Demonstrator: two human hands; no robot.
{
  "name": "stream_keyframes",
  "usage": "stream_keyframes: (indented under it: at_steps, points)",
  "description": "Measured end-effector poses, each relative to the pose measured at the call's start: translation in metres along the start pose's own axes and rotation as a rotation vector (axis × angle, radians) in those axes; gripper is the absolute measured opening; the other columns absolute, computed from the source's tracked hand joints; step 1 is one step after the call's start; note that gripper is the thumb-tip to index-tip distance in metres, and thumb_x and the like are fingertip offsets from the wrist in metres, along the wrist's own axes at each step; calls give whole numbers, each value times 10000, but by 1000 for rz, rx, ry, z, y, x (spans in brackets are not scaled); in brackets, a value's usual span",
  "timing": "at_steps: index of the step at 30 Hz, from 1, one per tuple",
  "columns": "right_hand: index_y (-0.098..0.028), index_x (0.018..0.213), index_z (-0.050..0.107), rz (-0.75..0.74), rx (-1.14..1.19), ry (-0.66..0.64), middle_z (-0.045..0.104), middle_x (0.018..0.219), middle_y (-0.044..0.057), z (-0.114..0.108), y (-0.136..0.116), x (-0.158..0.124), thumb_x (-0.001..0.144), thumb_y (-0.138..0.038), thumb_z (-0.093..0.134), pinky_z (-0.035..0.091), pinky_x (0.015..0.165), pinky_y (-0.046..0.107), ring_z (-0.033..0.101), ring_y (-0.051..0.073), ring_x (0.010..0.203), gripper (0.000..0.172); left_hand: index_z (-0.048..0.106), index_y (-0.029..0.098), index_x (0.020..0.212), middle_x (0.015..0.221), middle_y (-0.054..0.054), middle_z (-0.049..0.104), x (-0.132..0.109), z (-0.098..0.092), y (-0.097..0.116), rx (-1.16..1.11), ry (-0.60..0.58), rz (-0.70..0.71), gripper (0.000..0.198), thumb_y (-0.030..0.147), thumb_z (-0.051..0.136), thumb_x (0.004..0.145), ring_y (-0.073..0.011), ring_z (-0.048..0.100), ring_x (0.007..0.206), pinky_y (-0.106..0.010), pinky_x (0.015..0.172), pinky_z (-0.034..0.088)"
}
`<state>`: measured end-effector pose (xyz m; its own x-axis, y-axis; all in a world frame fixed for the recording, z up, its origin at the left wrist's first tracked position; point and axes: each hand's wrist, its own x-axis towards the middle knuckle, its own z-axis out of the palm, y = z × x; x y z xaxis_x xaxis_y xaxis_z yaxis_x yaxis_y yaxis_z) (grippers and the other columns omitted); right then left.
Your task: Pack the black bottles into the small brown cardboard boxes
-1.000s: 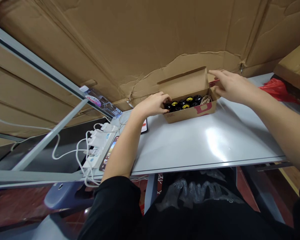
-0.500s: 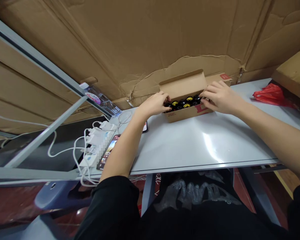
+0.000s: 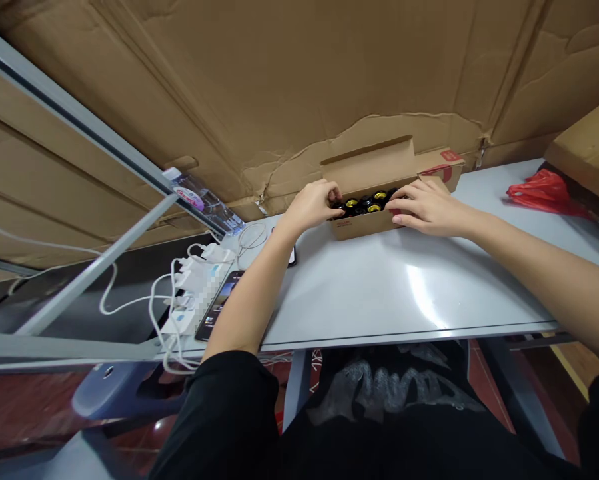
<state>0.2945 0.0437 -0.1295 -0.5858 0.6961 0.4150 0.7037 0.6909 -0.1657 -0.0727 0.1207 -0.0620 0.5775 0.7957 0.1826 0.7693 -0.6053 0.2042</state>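
On the table stands an open cardboard box (image 3: 369, 225) with its lid flap raised at the back. Inside are several black round pieces (image 3: 374, 209), some with yellow rings on top; their kind is hard to make out. My left hand (image 3: 312, 208) is at the box's left end, thumb and fingers curled over the edge around something dark that they mostly hide. Over the right end lies my right hand (image 3: 426, 210), fingers stretched out across the front wall, tips touching the pieces at that side.
A red plastic bag (image 3: 542, 192) lies at the right beside a larger carton (image 3: 589, 150). To the left are a plastic bottle (image 3: 206, 203), a power strip (image 3: 192, 293) with white cables and a phone (image 3: 216, 307). Another phone (image 3: 292, 256) is partly behind my left forearm.
My right hand has shifted left and slightly down, its fingers flatter over the box's front wall. The right end flap and red print now show more. My left hand stays at the left end.
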Motion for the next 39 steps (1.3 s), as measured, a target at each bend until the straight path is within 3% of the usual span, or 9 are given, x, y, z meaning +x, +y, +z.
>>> stream_keyframes:
  at_steps: [6,9,13,18,23,30,34,39]
  points:
    - [-376,1672,929,87,-1,-55,862,1409,207,-1,3,2,1273,-837,416,468,1314,776,728,510,1353,797,907,237,1293,1381,-142,840,3,-4,-4,7,-57,34,249,336,889,1065,-365,759,1356,-534,1263,579]
    - [-400,1748,892,123,3,-96,888,1463,196,-3,1,3,1264,-855,412,432,1350,812,708,540,1434,820,958,252,1294,1358,-160,823,-1,-12,1,36,-53,32,251,357,780,1152,-407,718,1430,-607,1319,538]
    - [-419,1769,876,119,32,-137,920,1519,162,-5,-1,5,1274,-882,374,435,1361,841,699,558,1468,844,1006,292,1255,1241,-114,877,-5,-21,12,43,-113,79,270,463,849,1117,-373,768,1293,-609,1330,484]
    - [-420,1683,920,102,-4,-147,942,1384,169,-5,-3,11,1274,-906,374,486,1308,848,729,558,1365,837,1006,286,1195,1104,-59,961,-1,-20,16,-13,-178,68,264,476,928,1028,-296,837,1020,-481,1138,538]
    - [-363,1657,934,90,-33,-152,942,1309,190,-3,-10,13,1278,-897,359,471,1287,846,713,554,1322,872,962,259,1144,1018,-52,957,-1,-23,20,-16,-181,44,243,435,928,980,-279,831,933,-433,962,547]
    - [-330,1754,868,159,10,-46,843,1268,225,0,-16,9,1276,-873,389,497,1289,814,690,544,1326,867,896,244,1061,952,-47,894,-11,-35,25,-113,-108,21,229,341,875,855,-265,822,931,-411,902,594]
    - [-398,1782,814,162,86,32,764,1341,208,2,-12,8,1303,-807,440,547,1272,781,672,523,1351,733,908,241,1069,864,-25,822,-14,-42,20,-170,-39,32,248,356,834,862,-223,728,821,-403,846,574]
    - [-363,1776,748,113,109,175,704,1405,200,8,-7,7,1327,-610,520,593,1279,752,676,494,1383,562,906,236,1119,989,-52,871,-16,-47,8,-348,133,94,257,387,874,913,-191,747,832,-354,799,572]
